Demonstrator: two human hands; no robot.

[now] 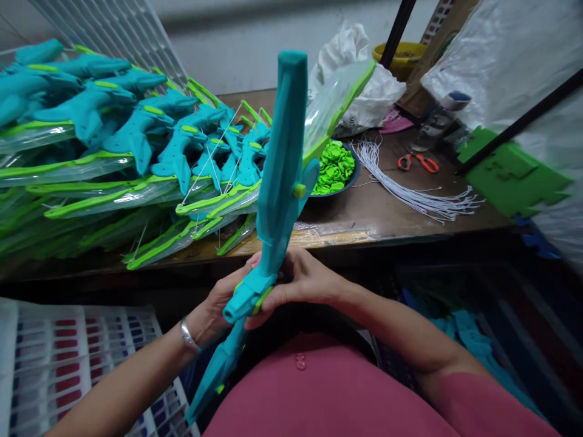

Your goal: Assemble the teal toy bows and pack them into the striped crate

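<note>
A teal plastic toy bow (281, 152) with a green-edged clear limb stands nearly upright before me, its lower end slanting down to the left. Around its middle, my left hand (225, 297) grips it from the left side, fingers partly hidden behind the body. From the right, my right hand (298, 282) is closed on it, the thumb beside a small green piece (262, 300) on the bow. Behind the bow sits a dark bowl of small bright green plastic parts (336, 169). White strings (405, 185) lie in a bundle to the right.
Similar teal and green bows (132, 127) are piled on the left of the brown table (328, 227). Orange-handled pliers (418, 162), a clear bottle (437, 124) and a green foam piece (514, 173) are at right. White plastic crates (82, 364) stand below left.
</note>
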